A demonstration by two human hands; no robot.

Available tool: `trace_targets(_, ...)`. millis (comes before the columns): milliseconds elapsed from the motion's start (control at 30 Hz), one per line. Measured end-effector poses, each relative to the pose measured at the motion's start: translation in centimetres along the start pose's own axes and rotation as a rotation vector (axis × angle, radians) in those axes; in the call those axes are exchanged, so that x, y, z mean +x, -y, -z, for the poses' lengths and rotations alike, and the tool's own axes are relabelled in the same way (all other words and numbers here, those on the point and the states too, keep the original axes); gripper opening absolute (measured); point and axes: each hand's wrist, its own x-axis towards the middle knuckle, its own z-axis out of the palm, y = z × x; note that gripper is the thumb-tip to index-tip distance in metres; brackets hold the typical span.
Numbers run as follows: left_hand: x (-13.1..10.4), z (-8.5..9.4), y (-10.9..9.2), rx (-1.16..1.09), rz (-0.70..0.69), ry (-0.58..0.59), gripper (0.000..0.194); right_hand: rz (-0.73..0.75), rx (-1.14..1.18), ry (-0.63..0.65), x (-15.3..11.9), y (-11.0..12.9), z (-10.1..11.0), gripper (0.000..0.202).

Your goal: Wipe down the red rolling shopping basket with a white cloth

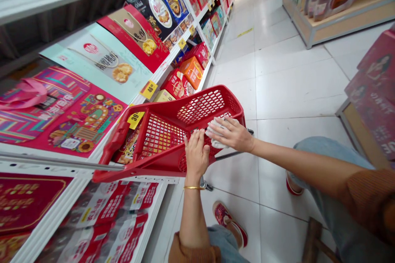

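Note:
A red plastic shopping cart (205,121) with mesh walls stands tilted in my view, beside the shelves. My left hand (196,152), with a gold bangle at its wrist, lies over the near rim of the cart, its fingers together across the edge and its thumb alongside. Just right of it, my right hand (233,133) presses a crumpled white cloth (218,143) against the same rim near the cart's end. The fingers of that hand are stretched over the cloth and hold it. Part of the rim is hidden beneath both hands.
Shelves with gift boxes (105,61) and yellow price tags (149,89) run along the left. Wrapped packs (114,218) fill the lower shelf. A display stand (308,28) is at upper right, with stacked pink boxes (375,86) below it. White floor tiles (284,78) lie between.

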Motion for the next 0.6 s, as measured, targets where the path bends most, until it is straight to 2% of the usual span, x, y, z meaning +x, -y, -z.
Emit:
trace_targets(333,0.3,0.0,0.0,-0.034,0.011,-0.014,0.070,0.071,-0.057,-0.009,-2.4,-0.1,-2.3,0.040)
trace_targets(600,0.6,-0.1,-0.2,-0.088,0.015,-0.034,0.073,0.154,0.017,0.032,-4.3,-0.2,-3.6,0.035)
